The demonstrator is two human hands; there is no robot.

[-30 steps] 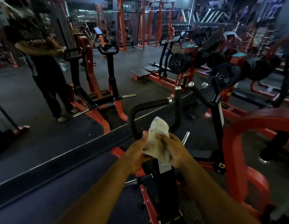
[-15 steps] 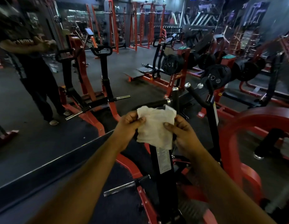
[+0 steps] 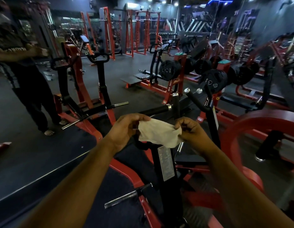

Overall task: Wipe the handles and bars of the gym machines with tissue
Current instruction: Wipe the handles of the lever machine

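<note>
Both hands have spread apart since half a second ago, drawing the tissue (image 3: 157, 133) out sideways into a wide, crumpled strip where it had hung down as a folded square. They are also clear of the machine's black handle (image 3: 157, 109), which they were touching a second ago.

At this moment the left hand (image 3: 126, 129) pinches the tissue's left edge, its fingers curled in over the paper. The right hand (image 3: 191, 131) grips the right edge with fingers bent tightly, the knuckles turned up toward the camera. Stretched between the two hands, the tissue is held in the air in front of the black upright post (image 3: 166, 163) of the red-framed machine, just below and nearer than the handle, and touches neither bar as far as can be seen. A white printed label (image 3: 166, 162) runs down the post under the tissue.

Just right of that handle a short vertical grip (image 3: 175, 104) stands with a chrome cap, and further right an angled grip (image 3: 194, 100) rises from a second black post. A chrome peg (image 3: 121, 199) sticks out low on the frame. Beyond, black weight plates (image 3: 216, 80) sit on a rack, and at far left a mirror (image 3: 28, 79) reflects a person in dark clothes beside another red machine
</note>
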